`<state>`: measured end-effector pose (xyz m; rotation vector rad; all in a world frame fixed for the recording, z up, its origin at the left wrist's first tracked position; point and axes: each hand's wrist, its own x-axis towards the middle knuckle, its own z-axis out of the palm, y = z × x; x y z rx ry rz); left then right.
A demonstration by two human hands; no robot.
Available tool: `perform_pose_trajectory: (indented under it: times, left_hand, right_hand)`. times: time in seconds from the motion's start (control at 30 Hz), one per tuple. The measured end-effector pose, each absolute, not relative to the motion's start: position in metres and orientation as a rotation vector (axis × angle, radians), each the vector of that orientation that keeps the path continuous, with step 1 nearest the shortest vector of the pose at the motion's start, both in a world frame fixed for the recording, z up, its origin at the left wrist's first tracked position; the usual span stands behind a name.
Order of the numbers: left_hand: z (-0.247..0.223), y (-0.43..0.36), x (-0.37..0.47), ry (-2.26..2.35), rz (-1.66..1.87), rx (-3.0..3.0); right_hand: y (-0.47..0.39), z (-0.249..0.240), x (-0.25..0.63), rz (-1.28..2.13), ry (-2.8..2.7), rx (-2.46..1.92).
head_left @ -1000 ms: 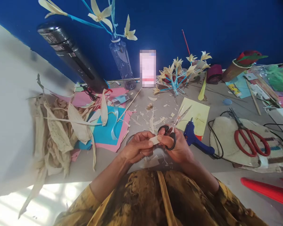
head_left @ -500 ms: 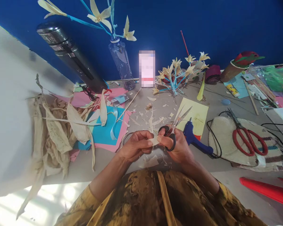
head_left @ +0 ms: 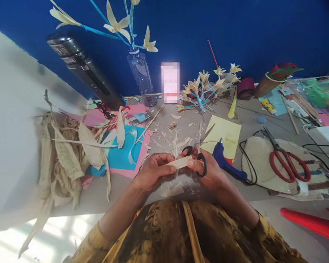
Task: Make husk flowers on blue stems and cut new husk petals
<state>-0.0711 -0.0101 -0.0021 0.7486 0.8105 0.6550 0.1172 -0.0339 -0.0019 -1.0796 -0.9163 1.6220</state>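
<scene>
A pale strip of dried husk (head_left: 181, 162) stretches between my two hands above the table. My left hand (head_left: 155, 171) pinches its left end between thumb and fingers. With the thumb and fingertips, my right hand (head_left: 210, 171) grips the other end. Black-handled scissors (head_left: 199, 137) also hang in my right hand, blades together and pointing away from me. Beneath and beyond the strip lie husk scraps (head_left: 183, 141) and a thin stalk (head_left: 176, 137).
Dried husks (head_left: 61, 149) heap at the left over coloured paper (head_left: 142, 153). A blue glue gun (head_left: 227, 164) and red-handled scissors (head_left: 289, 160) lie right. Behind stand a black flask (head_left: 84, 69), a bottle (head_left: 142, 76), a blurred phone (head_left: 170, 82) and husk flowers (head_left: 203, 87).
My hands have moved apart slightly, showing more of the husk strip. The scissors' blades, spread before, have come together and turned to point more straight away from me.
</scene>
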Motion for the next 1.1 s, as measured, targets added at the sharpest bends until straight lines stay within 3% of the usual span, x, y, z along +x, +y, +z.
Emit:
perform_pose_trajectory:
  times: [0.23,0.47,0.8,0.97,1.1]
  left_hand:
    - [0.003,-0.006,-0.071,0.96,0.603,1.065]
    - [-0.007,-0.007,-0.074,0.799,0.635,0.874]
    - [-0.01,-0.004,-0.075,0.836,0.607,0.894]
    - [-0.009,-0.004,-0.076,0.786,0.585,0.9]
    - [-0.003,0.0,-0.081,0.735,0.557,0.836]
  right_hand:
    - [-0.036,0.003,0.104,1.733,-0.775,-1.143]
    - [-0.036,-0.01,0.104,1.85,-0.778,-0.923]
    - [-0.038,-0.002,0.109,1.754,-0.83,-1.07]
    - [-0.038,-0.01,0.105,1.846,-0.841,-0.95]
    - [-0.035,-0.01,0.119,1.731,-0.883,-0.925]
